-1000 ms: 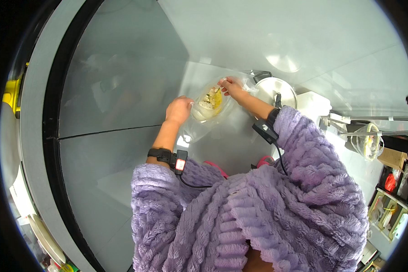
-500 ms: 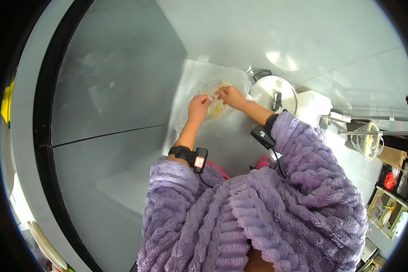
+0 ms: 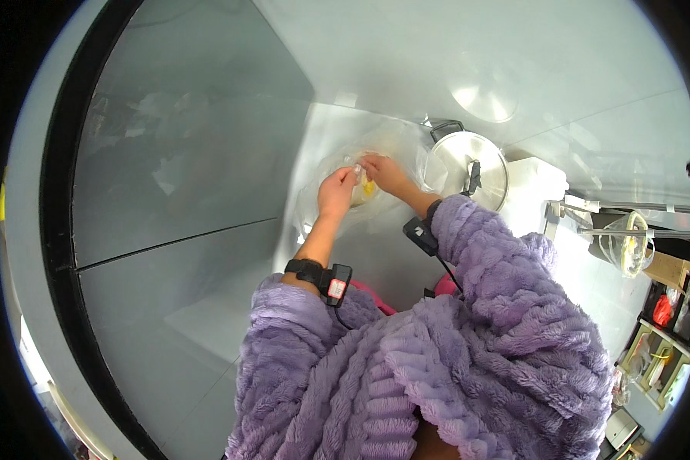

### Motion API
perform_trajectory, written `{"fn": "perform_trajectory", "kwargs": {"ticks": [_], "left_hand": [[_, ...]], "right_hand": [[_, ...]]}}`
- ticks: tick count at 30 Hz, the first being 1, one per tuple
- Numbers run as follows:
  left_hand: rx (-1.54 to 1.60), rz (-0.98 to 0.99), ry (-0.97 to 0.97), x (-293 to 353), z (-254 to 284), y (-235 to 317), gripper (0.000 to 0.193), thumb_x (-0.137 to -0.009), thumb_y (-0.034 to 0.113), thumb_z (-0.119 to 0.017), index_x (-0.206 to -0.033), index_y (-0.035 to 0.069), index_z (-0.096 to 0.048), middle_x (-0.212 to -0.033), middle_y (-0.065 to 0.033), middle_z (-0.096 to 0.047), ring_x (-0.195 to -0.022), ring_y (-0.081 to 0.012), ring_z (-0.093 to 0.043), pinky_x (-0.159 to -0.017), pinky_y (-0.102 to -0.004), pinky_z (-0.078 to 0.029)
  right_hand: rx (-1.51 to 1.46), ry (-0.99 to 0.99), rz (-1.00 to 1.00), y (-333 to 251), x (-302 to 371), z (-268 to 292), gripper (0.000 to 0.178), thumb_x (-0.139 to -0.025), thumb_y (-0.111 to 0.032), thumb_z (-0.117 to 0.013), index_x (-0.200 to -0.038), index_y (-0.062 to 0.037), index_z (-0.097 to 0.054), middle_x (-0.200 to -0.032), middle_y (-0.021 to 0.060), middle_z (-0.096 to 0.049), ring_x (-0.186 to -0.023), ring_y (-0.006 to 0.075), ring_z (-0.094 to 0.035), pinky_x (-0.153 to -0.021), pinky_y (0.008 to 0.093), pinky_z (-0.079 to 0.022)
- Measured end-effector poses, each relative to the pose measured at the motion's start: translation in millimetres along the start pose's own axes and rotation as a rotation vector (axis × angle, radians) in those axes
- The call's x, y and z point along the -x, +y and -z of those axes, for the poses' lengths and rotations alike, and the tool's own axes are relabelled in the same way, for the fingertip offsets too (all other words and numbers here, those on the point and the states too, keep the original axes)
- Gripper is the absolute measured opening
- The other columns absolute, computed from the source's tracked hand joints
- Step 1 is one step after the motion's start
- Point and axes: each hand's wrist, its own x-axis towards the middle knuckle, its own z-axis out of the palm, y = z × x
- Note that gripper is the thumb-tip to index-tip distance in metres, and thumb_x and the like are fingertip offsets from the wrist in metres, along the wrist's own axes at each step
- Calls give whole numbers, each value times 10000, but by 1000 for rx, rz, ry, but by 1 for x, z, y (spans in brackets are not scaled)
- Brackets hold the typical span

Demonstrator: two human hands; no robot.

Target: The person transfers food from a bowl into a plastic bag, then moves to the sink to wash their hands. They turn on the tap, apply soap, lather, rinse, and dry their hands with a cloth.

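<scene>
Head view: 2 hands (image 3: 336, 193) (image 3: 383, 173) partly hide yellow contents (image 3: 369, 187) in plastic (image 3: 406, 139).

A thin, clear plastic bag (image 3: 399, 140) with soft yellow contents (image 3: 369, 188) is pinched by the bare left hand (image 3: 337, 192); just beside it, the plastic is touched by the curled fingers of the bare right hand (image 3: 386, 175). To the right, a round silver metal lid (image 3: 492, 172) with a black handle (image 3: 474, 178) is seen beside a white plastic container (image 3: 537, 181).
</scene>
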Motion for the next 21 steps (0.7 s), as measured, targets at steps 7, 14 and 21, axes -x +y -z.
{"fn": "perform_trajectory", "kwargs": {"ticks": [7, 14, 21], "left_hand": [[-194, 260, 242, -12, -31, 12, 551, -780, 441, -605, -1090, 7, -463, -965, -139, -629, -916, -261, -586, -796, -348, -439], [17, 13, 234, -14, -29, -19, 521, -696, 248, -721, -1106, 31, -483, -1083, -144, -580, -966, -292, -564, -831, -367, -440], [-273, -127, -79, -26, -26, -45, 282, -728, 238, -670, -969, 104, -615, -933, -100, -650, -890, -292, -595, -755, -364, -471]], "right_hand": [[298, 108, 463, 15, -3, -22, 298, -859, -234, -483, -1029, -7, -574, -838, 175, -608, -793, 343, -569, -724, 379, -438], [-339, 45, -162, 13, -11, -7, 326, -854, -282, -501, -903, 18, -619, -746, 77, -592, -728, 156, -542, -717, 279, -421], [71, -259, -16, 11, -10, 18, 104, -767, -148, -624, -855, -93, -636, -694, 65, -574, -716, 170, -549, -654, 284, -425]]}}
